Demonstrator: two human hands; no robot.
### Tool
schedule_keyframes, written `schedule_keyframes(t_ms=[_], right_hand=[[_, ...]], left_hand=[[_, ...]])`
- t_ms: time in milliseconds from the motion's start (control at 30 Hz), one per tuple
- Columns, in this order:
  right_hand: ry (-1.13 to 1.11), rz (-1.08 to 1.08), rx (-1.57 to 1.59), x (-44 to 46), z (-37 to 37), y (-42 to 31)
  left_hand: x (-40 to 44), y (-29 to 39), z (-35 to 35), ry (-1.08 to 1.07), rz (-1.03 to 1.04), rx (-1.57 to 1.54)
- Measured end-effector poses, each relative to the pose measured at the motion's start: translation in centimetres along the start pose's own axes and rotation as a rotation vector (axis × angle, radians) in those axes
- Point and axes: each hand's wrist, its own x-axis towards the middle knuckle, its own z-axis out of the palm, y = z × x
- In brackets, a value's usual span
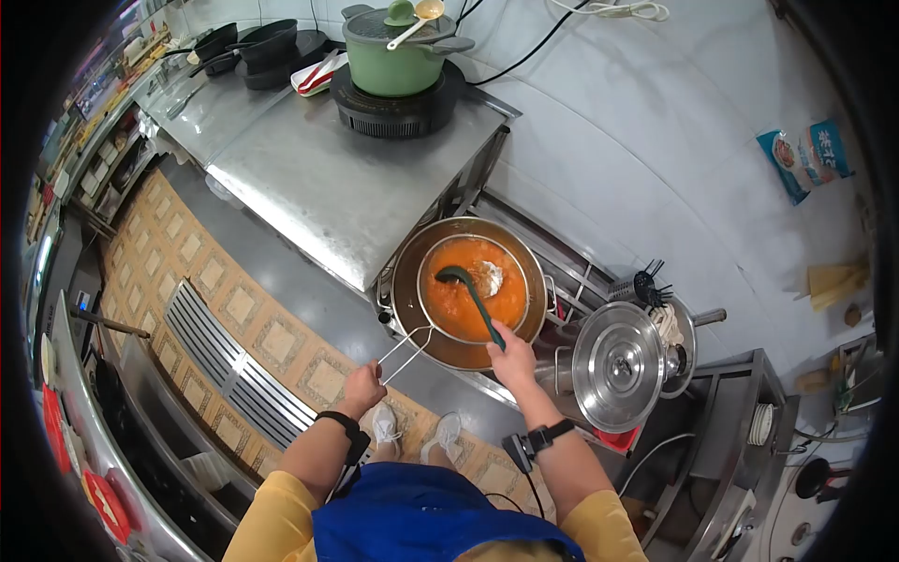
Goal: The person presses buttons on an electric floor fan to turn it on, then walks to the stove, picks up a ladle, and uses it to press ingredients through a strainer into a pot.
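Observation:
My left hand (361,389) is closed around the long wire handle of a round strainer (408,354). The strainer rests inside a large metal pot (405,281), its rim ringing orange, lumpy liquid (448,318). My right hand (512,358) grips a dark green ladle (479,309), whose bowl lies at the surface of that liquid. Beside the ladle, near the middle, is a whitish lump or foamy patch (492,277); I cannot tell which. How deep the strainer sits is hidden by the liquid.
A steel worktop (328,187) borders the pot and carries a green lidded pot (397,56) on a black cooker. Right of the big pot stands another with a steel lid (618,365), near a utensil holder (637,284). A floor grate (239,365) lies at left.

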Motion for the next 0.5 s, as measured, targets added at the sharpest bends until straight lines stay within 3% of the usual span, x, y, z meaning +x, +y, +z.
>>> schedule_keyframes(t_ms=[200,400,500], right_hand=[[-0.046,0.029,0.183,-1.0,2.6,1.8],[-0.119,-0.149,0.059,-4.2,-1.7,7.0],[-0.063,-0.061,0.064,-5.8,-4.7,7.1]], left_hand=[[0.5,-0.6,0.7,0.066,0.006,-0.011],[0.4,0.0,0.0,0.040,0.007,-0.017],[0.3,0.2,-0.4,-0.011,-0.012,-0.006]])
